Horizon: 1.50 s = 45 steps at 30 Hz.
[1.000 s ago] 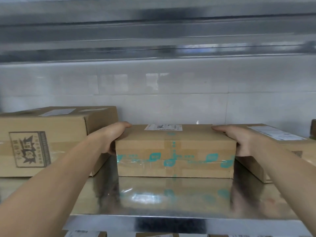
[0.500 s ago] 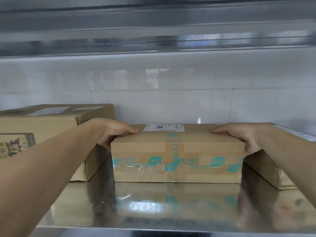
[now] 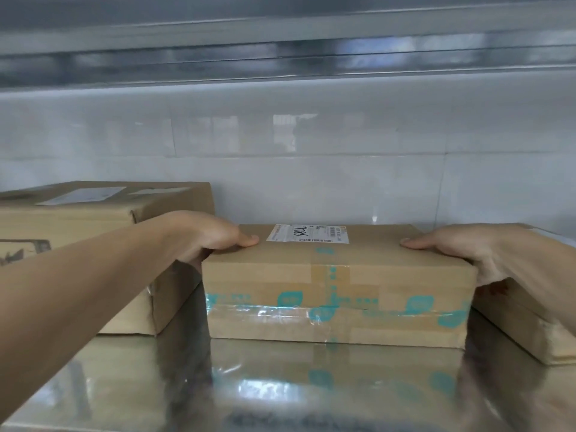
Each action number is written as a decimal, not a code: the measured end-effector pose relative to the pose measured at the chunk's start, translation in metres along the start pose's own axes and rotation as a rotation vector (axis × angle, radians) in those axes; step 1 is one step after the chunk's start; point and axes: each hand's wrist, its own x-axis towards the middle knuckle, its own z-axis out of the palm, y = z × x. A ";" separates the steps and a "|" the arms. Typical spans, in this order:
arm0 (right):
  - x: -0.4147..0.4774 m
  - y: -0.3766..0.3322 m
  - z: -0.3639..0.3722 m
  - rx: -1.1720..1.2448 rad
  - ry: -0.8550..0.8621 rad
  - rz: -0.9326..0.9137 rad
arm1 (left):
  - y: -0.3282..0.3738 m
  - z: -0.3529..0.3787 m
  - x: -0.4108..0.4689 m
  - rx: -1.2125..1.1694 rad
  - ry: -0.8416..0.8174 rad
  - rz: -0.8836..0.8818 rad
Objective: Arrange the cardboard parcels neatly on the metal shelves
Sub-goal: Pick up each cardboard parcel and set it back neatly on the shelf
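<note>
Fingers [image 3: 194, 255] of the left hand [image 3: 212, 235] grasp the left end of the middle parcel [image 3: 336, 285]. The thumb [image 3: 247, 240] lies flat on the top face, and the other digits run down the end face, mostly hidden. The right hand [image 3: 461, 247] grasps the right end in mirror fashion, with its thumb on top and the remaining digits out of sight behind the corner.

The middle parcel sits flat on the metal shelf [image 3: 280, 385], its long front face toward the camera and set back from the front edge. A white label [image 3: 308, 233] is stuck on the top face near the rear edge. Brown tape [image 3: 332, 274] with teal print crosses the front face, with a band of clear tape below it.

A taller left parcel [image 3: 93, 219] stands just beside the middle parcel, and the left forearm passes in front of it. A low right parcel [image 3: 523, 316] lies just beside the other end, angled to the middle parcel. A white tiled wall [image 3: 311, 166] closes the rear. An upper shelf [image 3: 280, 42] spans overhead.
</note>
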 end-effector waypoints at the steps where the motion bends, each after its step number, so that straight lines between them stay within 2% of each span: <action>1: 0.001 0.000 0.000 -0.005 -0.003 -0.002 | 0.000 0.000 0.000 -0.003 0.001 -0.001; 22: -0.012 0.005 0.005 0.015 0.059 -0.097 | -0.001 0.008 -0.023 -0.044 0.111 0.009; 31: -0.026 0.012 0.003 0.165 0.142 -0.354 | -0.017 0.010 -0.038 -0.271 0.285 0.302; 39: -0.034 0.019 0.007 0.362 0.138 -0.495 | -0.025 0.019 -0.045 -0.401 0.309 0.439; 45: -0.021 0.025 0.012 0.549 0.162 -0.532 | -0.044 0.029 -0.040 -0.498 0.317 0.482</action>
